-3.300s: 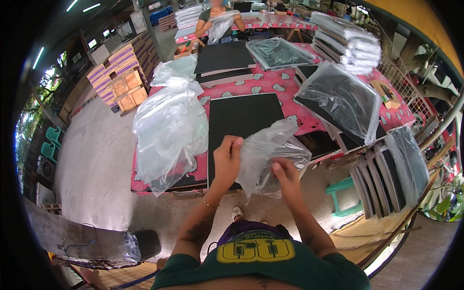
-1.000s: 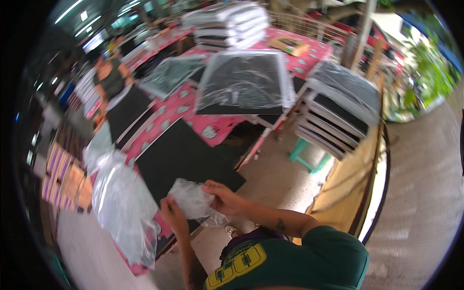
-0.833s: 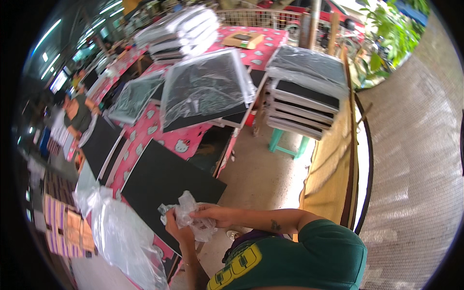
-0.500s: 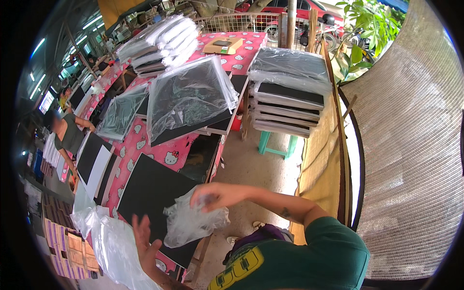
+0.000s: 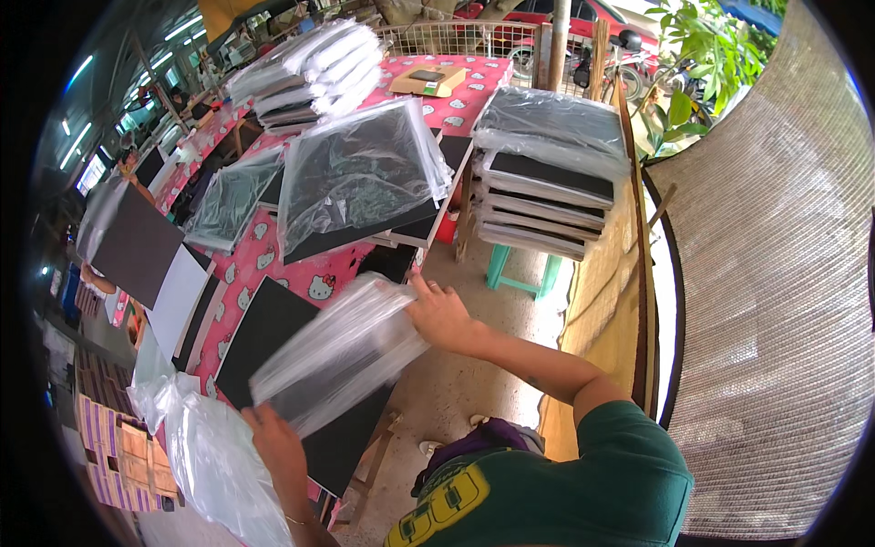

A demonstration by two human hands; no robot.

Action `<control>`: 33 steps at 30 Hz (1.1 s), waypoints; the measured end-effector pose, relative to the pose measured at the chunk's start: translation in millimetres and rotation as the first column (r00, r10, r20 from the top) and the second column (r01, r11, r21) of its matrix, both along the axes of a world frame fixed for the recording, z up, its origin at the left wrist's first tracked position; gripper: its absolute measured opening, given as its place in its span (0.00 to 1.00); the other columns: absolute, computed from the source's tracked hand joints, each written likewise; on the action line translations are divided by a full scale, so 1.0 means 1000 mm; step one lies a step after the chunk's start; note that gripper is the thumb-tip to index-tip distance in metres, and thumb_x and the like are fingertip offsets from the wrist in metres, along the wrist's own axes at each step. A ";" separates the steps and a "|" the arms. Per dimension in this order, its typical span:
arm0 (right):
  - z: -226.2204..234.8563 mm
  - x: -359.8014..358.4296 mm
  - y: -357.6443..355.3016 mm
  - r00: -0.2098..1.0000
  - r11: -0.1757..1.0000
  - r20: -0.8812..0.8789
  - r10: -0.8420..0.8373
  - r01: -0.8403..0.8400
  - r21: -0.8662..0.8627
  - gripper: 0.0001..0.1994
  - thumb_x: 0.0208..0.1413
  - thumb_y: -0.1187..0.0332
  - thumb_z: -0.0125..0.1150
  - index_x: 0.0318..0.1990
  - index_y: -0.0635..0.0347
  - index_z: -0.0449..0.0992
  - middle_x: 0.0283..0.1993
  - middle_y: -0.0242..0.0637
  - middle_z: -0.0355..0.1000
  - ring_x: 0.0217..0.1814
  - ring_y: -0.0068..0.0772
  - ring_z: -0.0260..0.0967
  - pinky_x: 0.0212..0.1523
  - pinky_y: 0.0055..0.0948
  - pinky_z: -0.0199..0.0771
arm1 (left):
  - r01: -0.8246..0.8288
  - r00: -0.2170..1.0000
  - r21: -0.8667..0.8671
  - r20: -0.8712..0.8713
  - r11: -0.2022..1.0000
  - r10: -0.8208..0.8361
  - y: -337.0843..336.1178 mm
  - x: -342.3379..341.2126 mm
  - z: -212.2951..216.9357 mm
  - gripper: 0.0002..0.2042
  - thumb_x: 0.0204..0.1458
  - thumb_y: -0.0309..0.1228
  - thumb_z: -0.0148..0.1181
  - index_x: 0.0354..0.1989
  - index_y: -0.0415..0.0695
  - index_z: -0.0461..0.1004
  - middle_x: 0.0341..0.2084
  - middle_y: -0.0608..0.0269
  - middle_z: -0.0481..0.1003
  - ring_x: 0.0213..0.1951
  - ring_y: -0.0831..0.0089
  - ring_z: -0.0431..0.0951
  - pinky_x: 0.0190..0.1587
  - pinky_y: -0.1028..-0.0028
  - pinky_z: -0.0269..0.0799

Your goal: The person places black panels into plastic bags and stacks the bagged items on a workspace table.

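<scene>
I hold a clear plastic bag (image 5: 337, 356) stretched out flat between both hands. My right hand (image 5: 442, 314) grips its upper right end and my left hand (image 5: 278, 451) grips its lower left end. The bag hangs over a black board (image 5: 264, 328) that lies on the pink patterned table (image 5: 301, 269). A heap of more clear bags (image 5: 214, 460) lies at the table's near left end, beside my left hand.
Bagged black boards (image 5: 360, 178) lean on the table's middle. A stack of bagged boards (image 5: 547, 182) rests on a green stool (image 5: 519, 273) to the right. White wrapped bundles (image 5: 305, 73) sit at the far end. A person (image 5: 100, 273) holds a black board at left. A mesh screen (image 5: 766, 273) closes the right side.
My view has swung to the right along the table. The bag was crumpled between my hands; now it is pulled open and flat, my right hand up and my left hand down.
</scene>
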State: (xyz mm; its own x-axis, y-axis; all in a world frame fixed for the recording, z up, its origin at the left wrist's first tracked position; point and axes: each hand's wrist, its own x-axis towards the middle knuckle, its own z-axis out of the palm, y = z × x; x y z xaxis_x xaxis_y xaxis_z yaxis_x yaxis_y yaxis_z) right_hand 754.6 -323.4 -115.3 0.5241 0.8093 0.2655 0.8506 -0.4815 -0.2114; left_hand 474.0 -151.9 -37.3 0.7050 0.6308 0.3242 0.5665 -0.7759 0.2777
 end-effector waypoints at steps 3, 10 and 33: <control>0.029 -0.005 -0.003 0.999 0.900 -0.045 -0.028 0.045 0.433 0.24 0.40 0.63 0.64 0.49 0.57 0.72 0.60 0.52 0.54 0.52 0.48 0.67 0.45 0.44 0.71 | -0.195 0.948 0.106 0.274 0.975 0.160 0.002 -0.013 -0.009 0.12 0.55 0.25 0.49 0.46 0.32 0.66 0.52 0.38 0.59 0.52 0.41 0.65 0.50 0.54 0.64; 0.034 0.029 -0.035 0.791 0.870 -0.604 0.101 -0.364 -0.332 0.32 0.48 0.37 0.54 0.43 0.59 0.77 0.49 0.46 0.71 0.51 0.51 0.68 0.54 0.43 0.64 | 0.463 0.840 -0.391 0.480 0.795 -0.253 0.032 -0.110 -0.013 0.14 0.46 0.30 0.64 0.39 0.37 0.73 0.47 0.41 0.67 0.52 0.48 0.68 0.55 0.48 0.59; -0.052 0.006 0.000 -0.184 0.547 -0.964 0.193 -0.795 0.262 0.20 0.54 0.52 0.59 0.43 0.60 0.73 0.35 0.36 0.73 0.34 0.31 0.72 0.40 0.36 0.74 | 0.168 0.630 -0.241 0.772 0.956 0.084 -0.007 -0.144 -0.041 0.28 0.54 0.47 0.53 0.55 0.35 0.66 0.42 0.55 0.74 0.40 0.63 0.75 0.44 0.64 0.71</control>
